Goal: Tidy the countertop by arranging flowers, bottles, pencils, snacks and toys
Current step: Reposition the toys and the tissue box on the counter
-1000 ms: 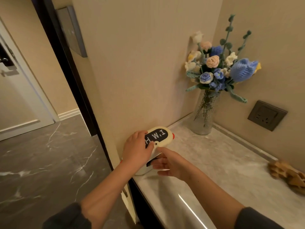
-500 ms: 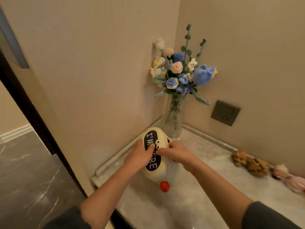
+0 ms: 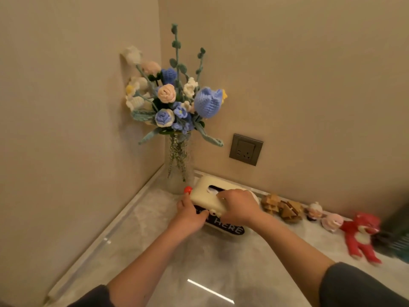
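Observation:
A cream tissue box [image 3: 205, 193] with a red knob and a black label reading "HERE" stands on the marble countertop [image 3: 194, 269], just right of the glass vase [image 3: 178, 165] of crocheted flowers [image 3: 174, 100]. My left hand [image 3: 188, 214] grips its front left side near the label. My right hand [image 3: 240, 206] curls over its top right edge. Along the back wall to the right lie wooden puzzle pieces [image 3: 282, 208], two small figurines [image 3: 324, 217] and a red plush toy [image 3: 360, 235].
The vase stands in the corner where two beige walls meet. A grey wall socket [image 3: 245, 149] sits above the box. A dark, blurred object [image 3: 396, 235] is at the far right edge. A raised ledge [image 3: 106, 238] runs along the left wall.
The tissue box has moved from the counter's front left edge toward the back wall beside the vase and turned so its top slot faces up. The camera swung right, bringing the toys into view.

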A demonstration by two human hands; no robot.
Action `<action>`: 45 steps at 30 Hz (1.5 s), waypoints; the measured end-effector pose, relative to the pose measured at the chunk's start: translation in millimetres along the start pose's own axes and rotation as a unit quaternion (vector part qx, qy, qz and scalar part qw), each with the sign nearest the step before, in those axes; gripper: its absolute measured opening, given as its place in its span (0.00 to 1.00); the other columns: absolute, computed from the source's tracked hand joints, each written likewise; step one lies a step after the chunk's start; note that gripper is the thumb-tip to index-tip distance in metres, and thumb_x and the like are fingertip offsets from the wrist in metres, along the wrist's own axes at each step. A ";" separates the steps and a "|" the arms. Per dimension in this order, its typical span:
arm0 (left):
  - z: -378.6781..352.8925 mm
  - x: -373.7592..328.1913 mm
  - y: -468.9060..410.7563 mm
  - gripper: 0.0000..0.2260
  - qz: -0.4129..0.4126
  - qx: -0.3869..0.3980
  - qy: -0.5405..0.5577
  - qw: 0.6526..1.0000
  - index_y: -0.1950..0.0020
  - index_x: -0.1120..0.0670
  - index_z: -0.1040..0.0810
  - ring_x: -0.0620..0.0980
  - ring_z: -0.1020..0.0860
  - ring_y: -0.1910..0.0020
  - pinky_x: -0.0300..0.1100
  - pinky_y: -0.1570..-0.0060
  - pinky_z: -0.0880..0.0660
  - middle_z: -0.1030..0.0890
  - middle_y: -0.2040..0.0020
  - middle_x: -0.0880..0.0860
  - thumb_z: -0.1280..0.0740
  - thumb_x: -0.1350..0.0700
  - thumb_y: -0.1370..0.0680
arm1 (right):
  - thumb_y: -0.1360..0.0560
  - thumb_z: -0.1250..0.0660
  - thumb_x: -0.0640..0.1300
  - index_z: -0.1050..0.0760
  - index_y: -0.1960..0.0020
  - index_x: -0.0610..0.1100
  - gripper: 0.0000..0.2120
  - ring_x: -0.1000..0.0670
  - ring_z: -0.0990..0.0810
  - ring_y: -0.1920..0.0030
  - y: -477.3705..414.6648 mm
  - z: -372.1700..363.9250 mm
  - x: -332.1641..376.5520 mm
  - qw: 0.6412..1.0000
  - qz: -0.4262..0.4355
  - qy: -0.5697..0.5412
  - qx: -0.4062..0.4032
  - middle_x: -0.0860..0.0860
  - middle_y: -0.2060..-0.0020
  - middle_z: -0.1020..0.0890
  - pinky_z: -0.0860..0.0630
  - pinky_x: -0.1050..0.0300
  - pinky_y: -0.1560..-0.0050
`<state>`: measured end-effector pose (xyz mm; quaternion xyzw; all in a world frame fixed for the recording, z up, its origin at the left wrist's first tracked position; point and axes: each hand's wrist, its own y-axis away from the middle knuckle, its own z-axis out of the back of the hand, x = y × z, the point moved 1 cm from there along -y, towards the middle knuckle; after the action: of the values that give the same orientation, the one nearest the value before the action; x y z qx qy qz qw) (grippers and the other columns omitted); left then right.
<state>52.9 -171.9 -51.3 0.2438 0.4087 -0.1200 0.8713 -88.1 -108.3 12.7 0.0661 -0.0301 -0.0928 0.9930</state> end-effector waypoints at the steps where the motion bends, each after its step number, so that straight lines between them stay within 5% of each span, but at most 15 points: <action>1: -3.2 -1.6 -3.9 0.43 -0.005 -0.002 0.002 1.000 0.22 0.49 0.62 0.58 0.32 0.32 0.49 0.32 0.33 0.50 0.24 0.56 0.33 0.48 0.24 | 0.31 0.31 0.53 0.25 0.44 0.49 0.18 0.43 0.22 0.46 -3.5 0.2 -3.0 1.000 0.005 0.015 -0.002 0.47 0.49 0.20 0.30 0.52 0.52; 14: -13.2 -31.4 -39.8 0.39 -0.021 -0.026 0.023 0.999 0.21 0.52 0.60 0.58 0.36 0.29 0.47 0.33 0.36 0.47 0.24 0.58 0.38 0.44 0.21 | 0.29 0.33 0.43 0.30 0.31 0.46 0.26 0.42 0.25 0.45 -31.5 -8.5 -31.6 0.999 -0.019 -0.028 -0.039 0.44 0.45 0.23 0.27 0.50 0.44; 36: -16.2 -38.3 -52.3 0.38 -0.006 -0.030 0.012 0.999 0.22 0.51 0.57 0.59 0.33 0.31 0.54 0.32 0.33 0.43 0.25 0.57 0.37 0.42 0.23 | 0.30 0.35 0.37 0.39 0.25 0.44 0.34 0.42 0.29 0.37 -31.1 -13.0 -34.5 0.996 -0.011 -0.078 -0.047 0.44 0.37 0.25 0.31 0.51 0.37; 45: -7.0 -59.9 -15.4 0.25 -0.111 -0.107 0.049 0.987 0.28 0.55 0.39 0.55 0.25 0.44 0.51 0.41 0.27 0.42 0.31 0.53 0.36 0.49 0.22 | 0.29 0.35 0.36 0.32 0.28 0.50 0.30 0.50 0.34 0.32 4.0 -2.8 -37.2 0.961 -0.051 -0.211 -0.169 0.52 0.34 0.28 0.33 0.57 0.35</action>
<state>3.9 -180.8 -14.0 0.1082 0.4858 -0.1597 0.8525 -123.7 -97.1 8.7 -0.1220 -0.2198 -0.1589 0.9548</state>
